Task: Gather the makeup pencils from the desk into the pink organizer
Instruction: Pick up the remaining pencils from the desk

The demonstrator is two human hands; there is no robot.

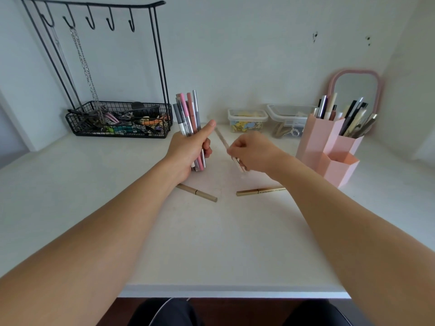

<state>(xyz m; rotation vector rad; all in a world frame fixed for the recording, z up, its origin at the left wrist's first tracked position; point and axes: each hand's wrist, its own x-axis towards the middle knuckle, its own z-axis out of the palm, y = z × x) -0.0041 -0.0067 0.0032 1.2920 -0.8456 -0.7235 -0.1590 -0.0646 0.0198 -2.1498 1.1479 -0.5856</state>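
Your left hand grips an upright bundle of pencils; your right hand pinches a slim beige pencil. Two matte gold pencils lie on the smooth white desk. The faceted pink organizer, part-filled, waits at right.

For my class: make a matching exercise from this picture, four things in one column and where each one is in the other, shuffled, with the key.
1. bundle of pencils
2. pale pencil
3. gold pencil
4. chain

A. hanging from a hook
B. lying on the desk
C. gripped in the left hand
D. pinched in the right hand

Pairs: 1-C, 2-D, 3-B, 4-A
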